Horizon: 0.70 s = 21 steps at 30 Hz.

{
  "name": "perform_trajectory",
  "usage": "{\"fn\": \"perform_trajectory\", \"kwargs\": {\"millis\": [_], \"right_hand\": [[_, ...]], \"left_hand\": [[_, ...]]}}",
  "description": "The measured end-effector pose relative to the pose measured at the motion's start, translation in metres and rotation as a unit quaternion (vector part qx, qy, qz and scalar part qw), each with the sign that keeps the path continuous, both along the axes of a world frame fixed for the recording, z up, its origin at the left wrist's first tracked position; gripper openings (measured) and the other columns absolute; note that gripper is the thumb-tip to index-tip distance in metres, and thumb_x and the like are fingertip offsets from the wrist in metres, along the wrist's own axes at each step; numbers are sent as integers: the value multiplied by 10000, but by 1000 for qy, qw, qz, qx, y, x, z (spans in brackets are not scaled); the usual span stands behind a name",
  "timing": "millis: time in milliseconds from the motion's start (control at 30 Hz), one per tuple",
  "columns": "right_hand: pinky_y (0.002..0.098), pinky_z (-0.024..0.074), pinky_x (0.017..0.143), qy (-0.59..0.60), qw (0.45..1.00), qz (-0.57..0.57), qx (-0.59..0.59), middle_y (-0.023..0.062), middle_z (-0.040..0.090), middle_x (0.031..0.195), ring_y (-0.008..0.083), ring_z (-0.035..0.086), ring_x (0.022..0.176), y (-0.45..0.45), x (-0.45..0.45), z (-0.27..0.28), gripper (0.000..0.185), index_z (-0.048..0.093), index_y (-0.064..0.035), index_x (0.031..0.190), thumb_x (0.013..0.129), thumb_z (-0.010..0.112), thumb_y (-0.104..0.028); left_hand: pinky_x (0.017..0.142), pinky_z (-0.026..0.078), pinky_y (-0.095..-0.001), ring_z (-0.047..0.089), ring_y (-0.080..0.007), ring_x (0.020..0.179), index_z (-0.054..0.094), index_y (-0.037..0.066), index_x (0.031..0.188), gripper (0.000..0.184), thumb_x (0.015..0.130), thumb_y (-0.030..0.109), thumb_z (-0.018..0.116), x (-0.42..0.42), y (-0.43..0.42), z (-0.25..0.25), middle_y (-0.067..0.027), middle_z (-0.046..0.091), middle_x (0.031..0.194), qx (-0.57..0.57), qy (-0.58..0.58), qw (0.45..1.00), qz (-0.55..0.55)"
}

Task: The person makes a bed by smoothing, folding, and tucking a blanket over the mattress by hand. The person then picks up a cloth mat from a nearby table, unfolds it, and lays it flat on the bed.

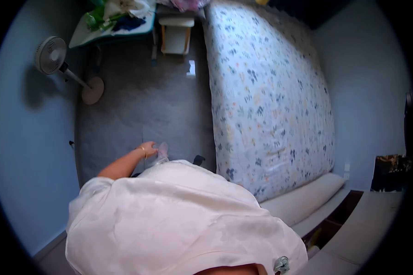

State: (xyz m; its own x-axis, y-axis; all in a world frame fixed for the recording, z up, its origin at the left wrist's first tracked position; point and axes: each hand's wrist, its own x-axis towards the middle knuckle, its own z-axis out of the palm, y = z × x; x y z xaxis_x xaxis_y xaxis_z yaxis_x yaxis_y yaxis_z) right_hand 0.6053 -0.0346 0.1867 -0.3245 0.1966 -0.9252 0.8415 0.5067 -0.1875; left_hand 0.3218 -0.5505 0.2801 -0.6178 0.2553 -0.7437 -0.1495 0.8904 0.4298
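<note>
My left hand (148, 149), a gold-coloured bracelet (144, 152) at its wrist, is low in front of my body, above the grey floor. Its fingers are closed at the edge of a translucent pinkish item (163, 150), thin and plastic-looking; its exact kind does not show. The item's lower part disappears behind my pale shirt (170, 206). A small dark object (198, 160) peeks out past the shirt's front edge, to the right. My right hand is out of sight.
A bed (270, 101) with a floral sheet fills the right side, a long pale cushion (303, 197) at its near end. A standing fan (92, 90) is by the left wall. Ahead are a cluttered table (80, 39), a small stool (175, 39) and a white piece (191, 68) on the floor.
</note>
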Motion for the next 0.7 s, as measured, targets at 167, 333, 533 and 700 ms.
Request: {"fn": "perform_trajectory", "kwargs": {"millis": [167, 333, 533, 700], "right_hand": [[347, 472, 849, 191, 969, 156, -12, 173, 634, 1072, 277, 605, 996, -114, -220, 89, 507, 569, -4, 1171, 818, 592, -368], [329, 462, 860, 281, 951, 121, -51, 164, 615, 1102, 258, 592, 1003, -178, -341, 128, 461, 556, 8, 1178, 855, 577, -320], [354, 443, 906, 228, 932, 282, -30, 203, 622, 1072, 319, 577, 1051, -155, -373, 99, 501, 612, 12, 1081, 835, 554, -421], [367, 468, 811, 74, 926, 370, -14, 194, 642, 950, 310, 607, 939, -81, -410, 32, 488, 631, 8, 1035, 826, 547, -424]], "left_hand": [[992, 388, -367, 479, -309, 1193, 465, 78, 1301, 598, 800, 387, 569, -35, -124, -12, -154, 491, 1306, -99, -1, 990, 105], [986, 396, -373, 478, -316, 1197, 483, 64, 1279, 590, 773, 361, 544, -55, -212, 10, -167, 483, 1310, -189, -50, 950, 245], [988, 390, -364, 465, -309, 1212, 465, 70, 1301, 621, 785, 405, 557, -97, -223, -52, -154, 469, 1330, -148, -76, 927, 337], [985, 388, -354, 467, -301, 1207, 458, 58, 1307, 645, 794, 426, 586, -181, -159, -47, -156, 474, 1325, -47, -28, 945, 323]]}}
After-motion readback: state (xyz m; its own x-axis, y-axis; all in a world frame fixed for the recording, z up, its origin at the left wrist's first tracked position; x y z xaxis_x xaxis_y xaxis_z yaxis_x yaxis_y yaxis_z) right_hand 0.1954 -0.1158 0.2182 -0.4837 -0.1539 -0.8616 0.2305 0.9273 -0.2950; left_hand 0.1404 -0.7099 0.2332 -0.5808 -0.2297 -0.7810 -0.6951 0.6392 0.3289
